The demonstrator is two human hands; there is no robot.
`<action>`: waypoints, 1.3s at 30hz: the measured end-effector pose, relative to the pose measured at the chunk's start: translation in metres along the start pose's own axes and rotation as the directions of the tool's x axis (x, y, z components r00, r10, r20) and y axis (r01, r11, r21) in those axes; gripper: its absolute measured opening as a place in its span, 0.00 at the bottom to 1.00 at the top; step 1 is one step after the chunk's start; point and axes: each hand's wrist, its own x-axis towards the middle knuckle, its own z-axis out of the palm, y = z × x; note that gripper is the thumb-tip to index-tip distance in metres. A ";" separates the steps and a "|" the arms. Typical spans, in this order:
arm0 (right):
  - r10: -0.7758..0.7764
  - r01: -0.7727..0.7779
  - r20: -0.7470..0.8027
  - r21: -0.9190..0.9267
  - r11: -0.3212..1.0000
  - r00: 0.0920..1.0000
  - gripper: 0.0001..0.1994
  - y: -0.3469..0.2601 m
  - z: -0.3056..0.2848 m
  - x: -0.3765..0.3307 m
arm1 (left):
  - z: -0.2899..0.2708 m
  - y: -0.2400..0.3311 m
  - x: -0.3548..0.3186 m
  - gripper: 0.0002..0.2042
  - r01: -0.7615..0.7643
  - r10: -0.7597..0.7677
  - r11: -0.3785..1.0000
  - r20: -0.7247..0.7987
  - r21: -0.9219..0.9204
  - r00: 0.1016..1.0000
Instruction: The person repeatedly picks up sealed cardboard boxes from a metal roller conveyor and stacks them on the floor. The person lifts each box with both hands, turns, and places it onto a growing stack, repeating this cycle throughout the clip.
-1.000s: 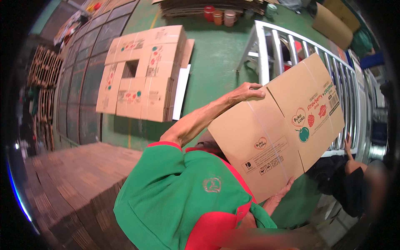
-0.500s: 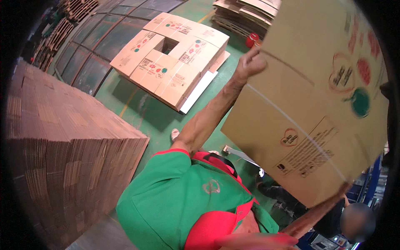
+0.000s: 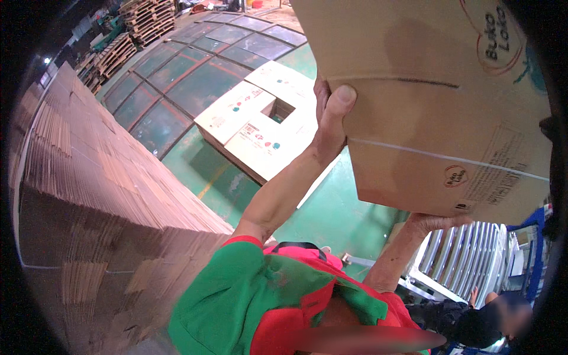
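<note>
A large brown strapped cardboard bundle (image 3: 408, 130) with printed marks is held up high on the right side of the head view. My left hand (image 3: 334, 115) grips its left edge, thumb over the face and fingers mostly hidden behind. Under its lower edge lies my right hand (image 3: 441, 222), bearing it from below with its fingers partly covered. A thin white strap (image 3: 449, 155) runs across the bundle's face. Beyond my left forearm, a low stack of flat strapped cartons (image 3: 236, 115) sits on the green floor, arranged around a square gap.
A tall stack of flattened cardboard (image 3: 112, 195) rises close on my left. Wooden pallets (image 3: 145, 21) stand at the far left, past dark floor panels (image 3: 195, 83). At lower right are a roller conveyor (image 3: 464, 254) and another person (image 3: 461, 322) in dark clothes.
The bundle has tilted and shifted in my hands. My right hand has come further into view under its lower edge. My view has turned, bringing more of the roller conveyor into sight.
</note>
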 end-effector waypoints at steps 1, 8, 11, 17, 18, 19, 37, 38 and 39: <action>-0.001 0.001 0.019 -0.019 1.000 1.000 0.50 0.011 0.018 -0.009 | -0.019 0.005 0.005 0.47 -0.009 0.007 0.998 0.031 0.056 1.000; 0.192 -0.197 0.046 0.186 0.962 0.980 0.44 0.099 0.035 -0.052 | -0.189 0.054 0.020 0.41 -0.093 0.092 0.994 -0.023 -0.052 0.996; 0.283 -0.282 0.018 0.167 0.945 0.959 0.41 0.151 0.010 -0.056 | -0.261 0.115 0.053 0.45 -0.426 0.313 0.888 -0.450 -0.172 0.836; 0.524 -0.544 0.148 0.190 0.818 0.839 0.39 0.240 -0.055 -0.016 | -0.314 0.115 0.064 0.36 -0.070 0.328 0.914 -0.631 0.399 0.703; 0.518 -0.559 0.244 0.144 0.817 0.820 0.39 0.255 -0.060 -0.009 | -0.326 0.102 0.058 0.35 -0.050 0.279 0.933 -0.628 0.356 0.727; 0.541 -0.582 0.274 0.096 0.807 0.795 0.39 0.271 -0.063 -0.002 | -0.341 0.087 0.051 0.34 -0.047 0.233 0.950 -0.596 0.310 0.769; 0.800 -0.730 0.080 -0.363 0.579 0.594 0.36 0.364 -0.060 -0.002 | -0.564 -0.036 -0.014 0.30 0.252 -0.216 0.963 -0.840 -0.098 0.498; 0.818 -0.750 0.055 -0.368 0.550 0.573 0.37 0.366 -0.062 -0.005 | -0.576 -0.044 -0.020 0.29 0.255 -0.219 0.962 -0.847 -0.102 0.484; 0.826 -0.748 0.027 -0.408 0.523 0.562 0.38 0.367 -0.064 -0.007 | -0.588 -0.053 -0.028 0.29 0.256 -0.226 0.960 -0.844 -0.109 0.487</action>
